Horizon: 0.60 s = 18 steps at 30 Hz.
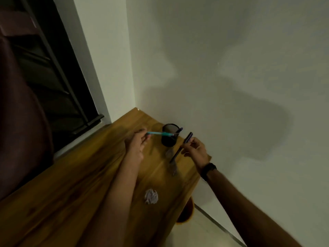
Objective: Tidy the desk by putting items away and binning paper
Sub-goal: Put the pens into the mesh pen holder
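A black pen cup (pixel 169 135) stands on the wooden desk (pixel 74 189), near the far corner by the wall. Everything here is told from that cup.

The left hand (pixel 136 145) is just to the left of the cup. Its fingers are curled and pinch one end of a teal pen (pixel 159 134). The pen lies almost flat in the air. It reaches from the hand across the top of the cup, and its far tip is over the cup's right rim. I cannot tell if the tip touches the rim.

The right hand (pixel 195 149) is just to the right of the cup and a little nearer to the person. Its fingers are curled round a dark pen (pixel 181 147). That pen is tilted. Its top end pokes up past the fingers, close to the cup's right side, and its low end points down toward the desk in front of the cup. A black wristband (pixel 208 171) sits on that wrist.

Another dark pen end (pixel 179 130) sticks up out of the cup at its right rim.

A crumpled paper ball (pixel 151 196) lies on the desk well in front of the cup, apart from both hands.

A brown bin (pixel 187 213) shows under the desk edge, well in front of the cup.
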Available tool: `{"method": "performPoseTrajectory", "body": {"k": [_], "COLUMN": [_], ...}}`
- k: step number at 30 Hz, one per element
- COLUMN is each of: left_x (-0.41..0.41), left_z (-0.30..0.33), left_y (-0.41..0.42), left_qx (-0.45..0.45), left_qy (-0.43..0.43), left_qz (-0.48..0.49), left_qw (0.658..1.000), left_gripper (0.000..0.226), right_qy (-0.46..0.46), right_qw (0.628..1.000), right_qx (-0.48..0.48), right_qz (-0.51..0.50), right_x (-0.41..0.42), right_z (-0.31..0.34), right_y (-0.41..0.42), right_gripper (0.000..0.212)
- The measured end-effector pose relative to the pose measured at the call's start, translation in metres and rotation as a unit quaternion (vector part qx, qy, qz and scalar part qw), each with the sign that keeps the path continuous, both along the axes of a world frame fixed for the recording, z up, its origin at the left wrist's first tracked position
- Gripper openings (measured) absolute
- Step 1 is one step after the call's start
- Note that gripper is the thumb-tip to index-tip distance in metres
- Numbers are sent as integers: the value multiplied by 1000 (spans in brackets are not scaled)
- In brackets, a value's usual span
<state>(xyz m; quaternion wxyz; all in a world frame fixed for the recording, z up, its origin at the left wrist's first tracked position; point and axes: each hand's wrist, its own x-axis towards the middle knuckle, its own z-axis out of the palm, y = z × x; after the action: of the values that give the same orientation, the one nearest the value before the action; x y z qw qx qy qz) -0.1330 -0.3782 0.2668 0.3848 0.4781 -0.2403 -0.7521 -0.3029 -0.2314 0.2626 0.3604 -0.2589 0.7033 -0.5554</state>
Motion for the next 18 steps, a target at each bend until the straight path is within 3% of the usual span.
{"method": "performPoseTrajectory", "body": {"k": [6, 11, 14, 18], "left_x": [-43, -78, -101, -119], "left_z": [-11, -14, -13, -9], "left_y": [-19, -8, -8, -12], "left_qx": [77, 112, 81, 20], "left_qy": [79, 117, 59, 3], "left_qz": [48, 4, -19, -17], "left_qw": [993, 987, 995, 1000], "left_gripper": [19, 34, 35, 26], "right_qy": [119, 240, 259, 286], "right_qw": [991, 969, 963, 954], "right_qx": [-34, -48, -64, -76], "right_qz": [-49, 23, 47, 52], "right_x": [-39, -59, -70, -85], "right_z": [-2, 3, 4, 5], "right_y": [-54, -91, -109, -123], "right_gripper": [17, 19, 10, 15]}}
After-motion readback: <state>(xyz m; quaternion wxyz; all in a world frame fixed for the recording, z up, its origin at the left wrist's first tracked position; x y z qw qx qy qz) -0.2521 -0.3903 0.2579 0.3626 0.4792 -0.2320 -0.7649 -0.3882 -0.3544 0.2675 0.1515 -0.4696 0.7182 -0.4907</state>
